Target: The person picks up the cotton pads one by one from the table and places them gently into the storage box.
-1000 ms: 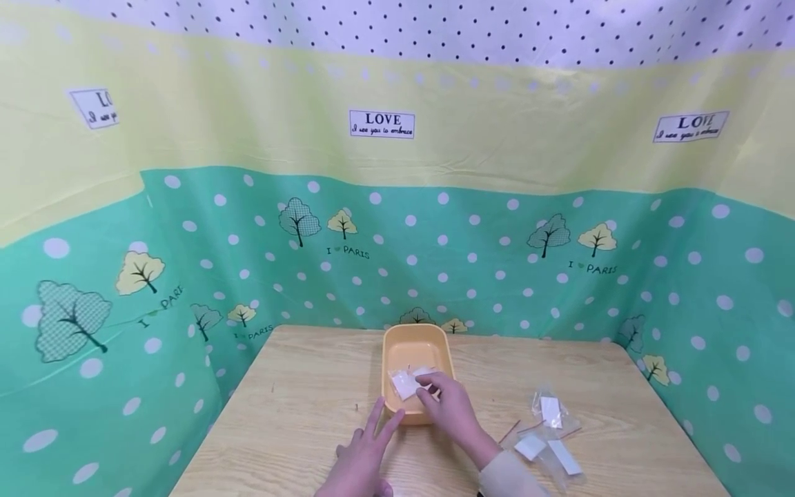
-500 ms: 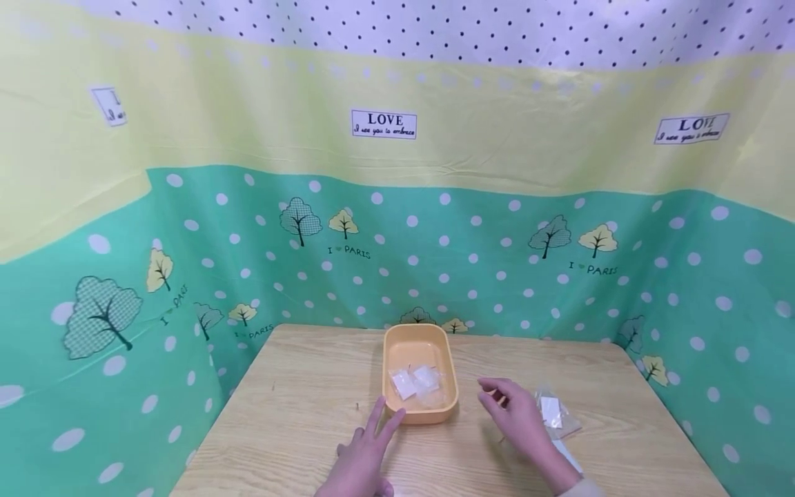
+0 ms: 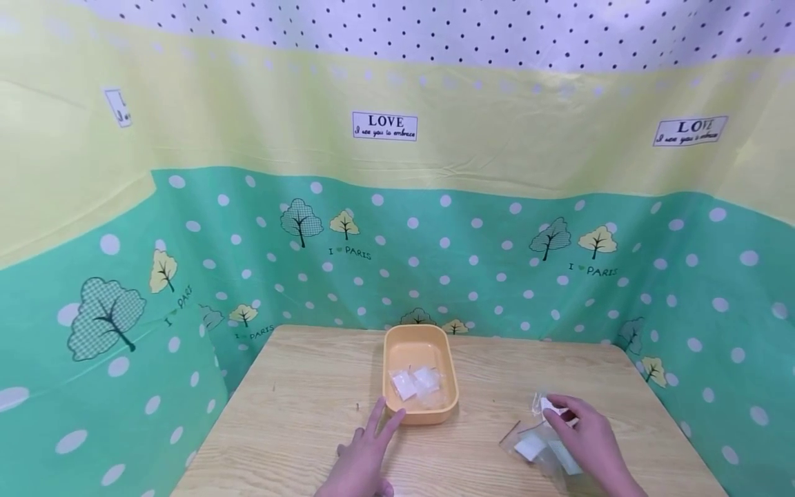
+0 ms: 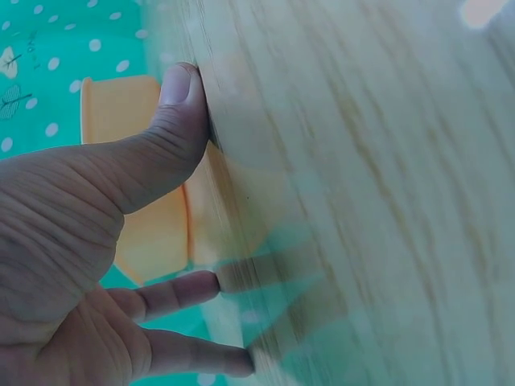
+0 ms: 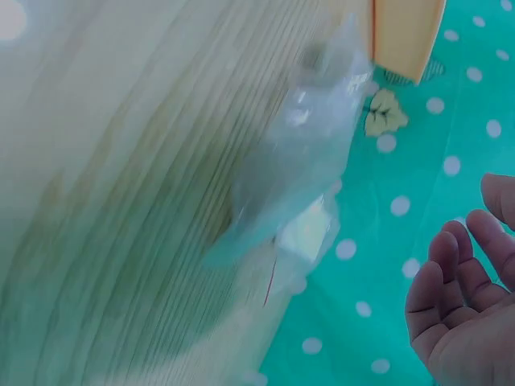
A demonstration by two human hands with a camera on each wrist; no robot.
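Fingers of the left hand (image 3: 360,459) lay straight and spread on the pale wooden worktop (image 3: 298,421), their tips touching the near wall of the shallow oval orange plastic tray (image 3: 447,407); the left wrist view showed the thumb pressed flat against the wood with the tray just beyond it. The hand held nothing. Inside the tray lay two small clear plastic bags with white inserts (image 3: 415,382), side by side and touching.

Well to the right of the tray, the right hand (image 3: 584,438) rested over a loose heap of small clear zip bags with white inserts (image 3: 533,445) on the worktop. Its fingertips lay on the farthest bag of the heap, but the head view did not show whether they pinched it or only touched it, so the grip could not be told. In the right wrist view the fingers (image 5: 459,281) appeared loosely curved and apart, with a clear bag (image 5: 298,169) lying on the wood beside them, though that picture was blurred.

Behind the worktop hung a green, yellow and white spotted cloth backdrop (image 3: 435,228) printed with trees.
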